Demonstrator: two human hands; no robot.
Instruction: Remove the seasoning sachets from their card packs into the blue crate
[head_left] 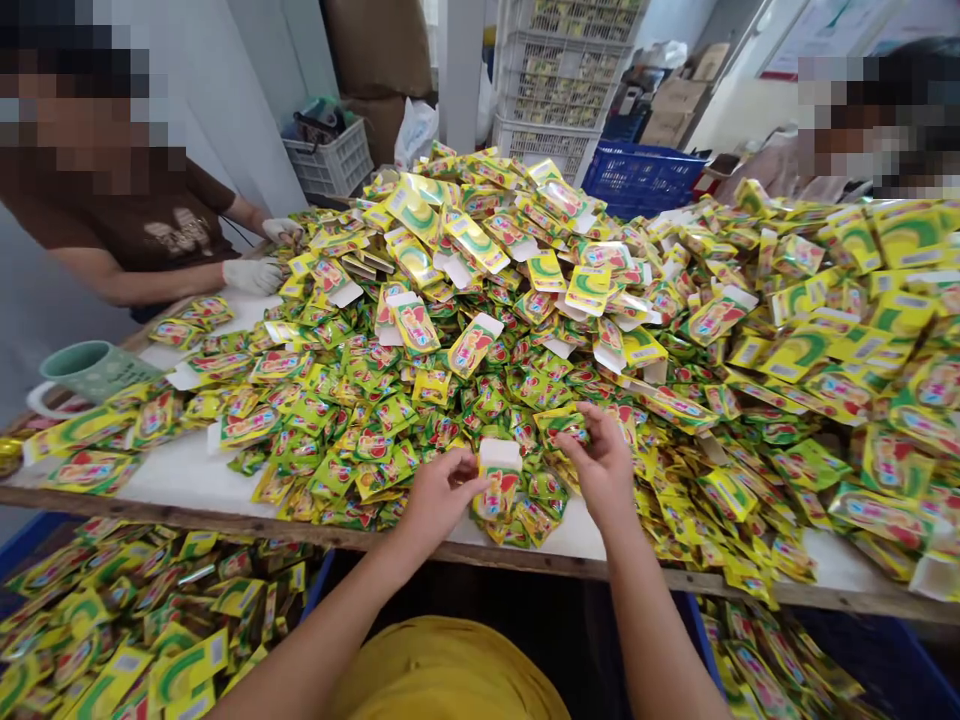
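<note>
Near the table's front edge, my left hand grips a small printed carton between thumb and fingers. Its white end flap stands up, open, on the far side. To the right, my right hand has its thumb and fingers around the end of a green and yellow sachet. Small green sachets lie just beside the carton, between my hands. Behind them rises a large heap of loose sachets with yellow printed cartons on top, several with white flaps open.
At the left, a co-worker's gloved hands touch the heap. Another person is at the far right. A green mug stands at the left edge. Filled cartons lie in blue bins below the table. White crates are stacked behind.
</note>
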